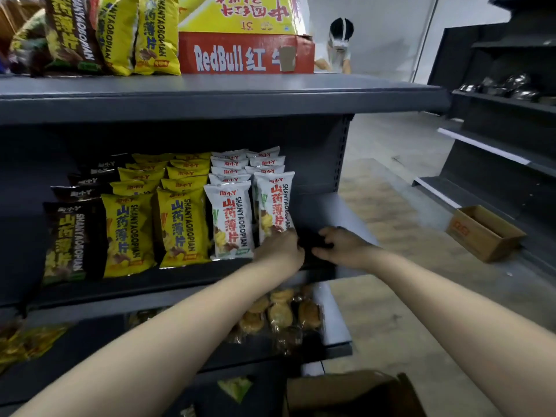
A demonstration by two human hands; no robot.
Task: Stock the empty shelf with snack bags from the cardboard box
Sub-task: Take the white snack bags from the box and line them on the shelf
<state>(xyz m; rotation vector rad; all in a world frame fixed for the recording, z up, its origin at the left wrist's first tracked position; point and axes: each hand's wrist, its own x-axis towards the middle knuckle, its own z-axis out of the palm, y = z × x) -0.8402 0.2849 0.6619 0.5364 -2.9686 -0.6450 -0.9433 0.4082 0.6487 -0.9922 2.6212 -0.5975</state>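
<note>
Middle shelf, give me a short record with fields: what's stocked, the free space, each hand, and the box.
shelf: middle shelf, dark grey, bare surface at its right end
stock, left to right: black bags, yellow bags, white bags, standing upright in rows
left hand: at the foot of the rightmost front white bag; grip hidden
right hand: over the bare end, fingers curled by a dark shape, too blurred to identify
cardboard box: at the bottom edge of the view, below the shelves
</note>
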